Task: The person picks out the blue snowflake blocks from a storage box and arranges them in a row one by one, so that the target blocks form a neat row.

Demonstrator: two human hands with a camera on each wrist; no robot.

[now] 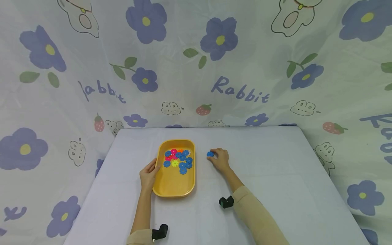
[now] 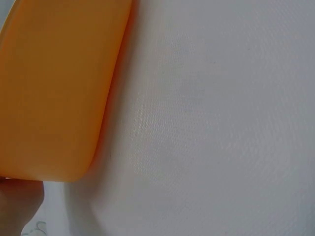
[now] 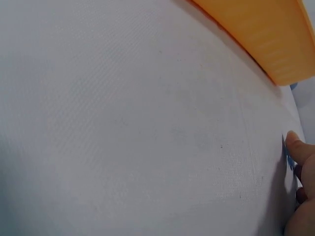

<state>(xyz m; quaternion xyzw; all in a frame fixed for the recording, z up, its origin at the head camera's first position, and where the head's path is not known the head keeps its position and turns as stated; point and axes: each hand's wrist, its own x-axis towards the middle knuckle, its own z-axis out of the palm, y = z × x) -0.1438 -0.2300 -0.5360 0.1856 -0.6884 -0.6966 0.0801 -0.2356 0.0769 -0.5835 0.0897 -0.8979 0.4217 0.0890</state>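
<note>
A yellow tray (image 1: 174, 182) lies on the white table, with several flower-shaped discs in blue, pink, orange and yellow toward its far end. My left hand (image 1: 148, 174) grips the tray's left rim, thumb on the inner side. In the left wrist view the tray's outer wall (image 2: 54, 98) fills the upper left, with part of the left hand (image 2: 17, 204) below it. To the right of the tray, my right hand (image 1: 221, 159) pinches a blue flower-shaped disc (image 1: 210, 154) between thumb and fingers. The right wrist view shows the disc mostly hidden behind that hand (image 3: 305, 182).
A white cloth covers the table (image 1: 260, 153). Behind and beside it hangs a curtain (image 1: 183, 75) printed with flowers, rabbits and strawberries. Small black devices (image 1: 226, 202) are worn on both forearms.
</note>
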